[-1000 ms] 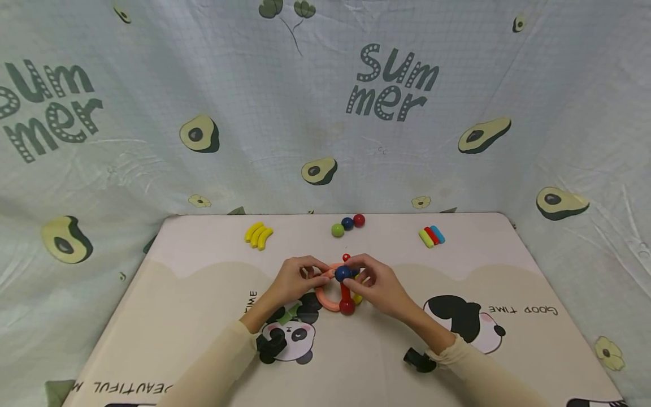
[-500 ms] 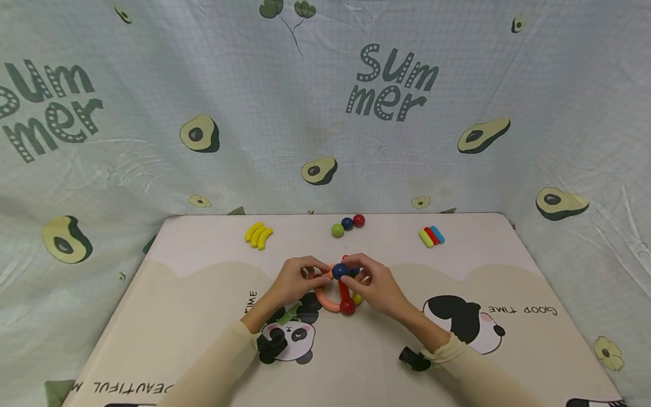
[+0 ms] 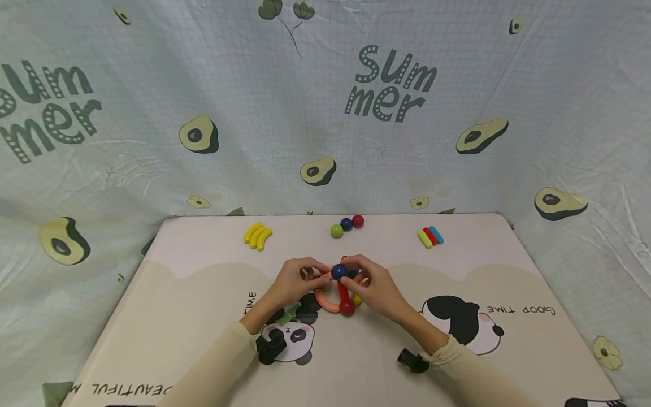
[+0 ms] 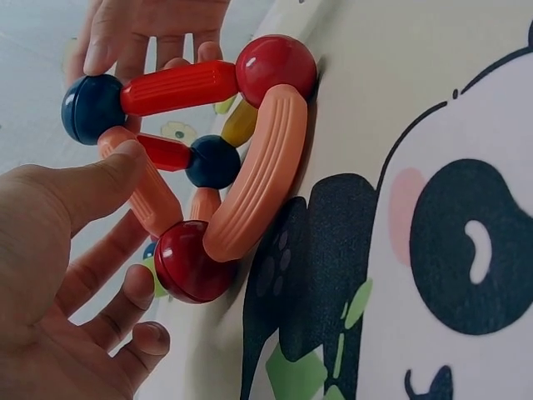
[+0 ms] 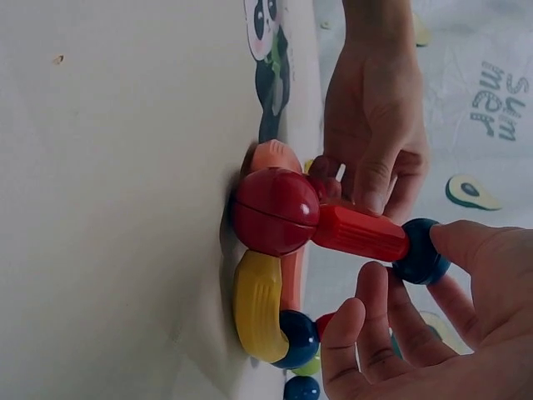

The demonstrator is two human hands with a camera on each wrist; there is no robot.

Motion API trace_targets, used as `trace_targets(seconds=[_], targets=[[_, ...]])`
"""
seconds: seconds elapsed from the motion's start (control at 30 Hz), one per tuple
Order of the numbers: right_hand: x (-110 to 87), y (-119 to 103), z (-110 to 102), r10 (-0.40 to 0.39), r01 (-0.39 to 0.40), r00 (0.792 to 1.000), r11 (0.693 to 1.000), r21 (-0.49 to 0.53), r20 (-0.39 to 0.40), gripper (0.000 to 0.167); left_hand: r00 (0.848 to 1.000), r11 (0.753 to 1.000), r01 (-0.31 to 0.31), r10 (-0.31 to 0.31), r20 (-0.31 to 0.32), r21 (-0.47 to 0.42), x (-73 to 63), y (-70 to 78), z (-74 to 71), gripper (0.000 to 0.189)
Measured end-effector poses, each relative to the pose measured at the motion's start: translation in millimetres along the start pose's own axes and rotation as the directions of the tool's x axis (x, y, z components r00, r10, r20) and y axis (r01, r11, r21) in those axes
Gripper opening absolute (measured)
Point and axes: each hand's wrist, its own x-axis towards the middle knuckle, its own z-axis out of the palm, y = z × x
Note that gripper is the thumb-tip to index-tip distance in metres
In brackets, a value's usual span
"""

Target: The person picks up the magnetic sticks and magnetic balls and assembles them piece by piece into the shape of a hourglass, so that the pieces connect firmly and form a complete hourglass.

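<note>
A toy frame of balls and rods stands on the mat (image 3: 178,316) between my hands. A red rod (image 5: 360,232) rises from a red ball (image 5: 275,210) on the mat to a dark blue ball (image 3: 339,272) on top. My right hand (image 3: 356,272) pinches that blue ball (image 5: 420,252) between thumb and fingers. My left hand (image 3: 311,276) holds an orange curved rod (image 4: 146,196), thumb on it, just above a second red ball (image 4: 196,260). A longer orange curve (image 4: 258,171), a yellow curve (image 5: 258,304) and another blue ball (image 4: 214,162) form the base.
Along the mat's far edge lie yellow curved pieces (image 3: 257,236), a green, blue and red ball (image 3: 347,224), and three short straight rods (image 3: 430,236). An avocado-print cloth (image 3: 325,113) hangs behind and to both sides. Panda prints mark the mat.
The blue ball and my right hand have shifted slightly left and up. My left hand has stayed on the frame.
</note>
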Motion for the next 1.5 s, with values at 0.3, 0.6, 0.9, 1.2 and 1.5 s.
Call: trace_targets(seconds=[0.3, 0.6, 0.9, 1.2, 1.5], targets=[[-1.8, -1.8, 7.9, -0.001, 0.001, 0.999, 1.000, 0.014, -0.045, 0.041, 0.999, 1.000, -0.008, 0.008, 0.054, 0.003, 0.6, -2.2, -5.0, 0.023], [-7.0, -0.4, 15.4, -0.009, 0.008, 0.998, 1.000, -0.012, -0.068, 0.045, 0.964, 0.997, -0.069, 0.071, 0.257, -0.017, 42.0, -4.6, -22.9, 0.033], [-8.0, -3.8, 32.1, -0.067, 0.067, 0.986, 0.998, -0.004, -0.155, 0.039, 0.898, 0.995, -0.022, 0.064, 0.435, -0.102, 62.7, -10.0, -17.1, 0.033], [-8.2, -9.3, 32.1, -0.049, 0.043, 0.981, 0.998, -0.037, -0.189, 0.037, 0.919, 0.996, -0.044, 0.073, 0.388, -0.084, 58.9, -9.6, -15.2, 0.027], [-9.9, -6.0, 18.8, -0.025, 0.021, 0.992, 0.999, -0.037, -0.126, 0.034, 0.970, 0.999, -0.048, 0.044, 0.240, 0.011, 39.6, -2.8, -15.8, 0.023]])
